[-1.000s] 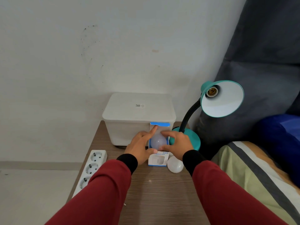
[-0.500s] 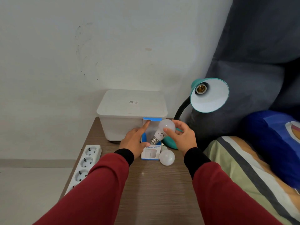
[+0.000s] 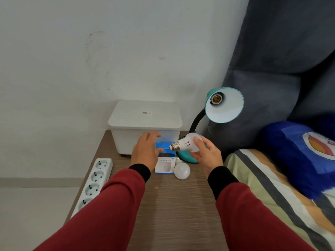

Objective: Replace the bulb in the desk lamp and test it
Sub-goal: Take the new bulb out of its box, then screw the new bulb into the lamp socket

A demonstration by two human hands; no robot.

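My right hand (image 3: 206, 154) holds a white bulb (image 3: 186, 144) by its globe, its metal screw base pointing left. The bulb hangs above the small blue and white box (image 3: 164, 165) and in front of the teal desk lamp's base (image 3: 186, 158). The lamp's shade (image 3: 224, 105) faces me with its brass socket (image 3: 216, 98) bare. My left hand (image 3: 146, 151) rests on the left side of the blue box, thumb on its open flap. A second white bulb (image 3: 182, 170) lies on the wooden table (image 3: 172, 205) right of the box.
A lidded white plastic bin (image 3: 145, 124) stands at the table's back against the wall. A white power strip (image 3: 94, 180) lies along the left edge. To the right are a striped bed cover (image 3: 272, 187), a blue cushion (image 3: 299, 156) and a grey headboard (image 3: 281, 60).
My right hand drew the bulb out of the blue box and turned it so the screw base points left. My left hand stayed on the box. The head camera shifted.
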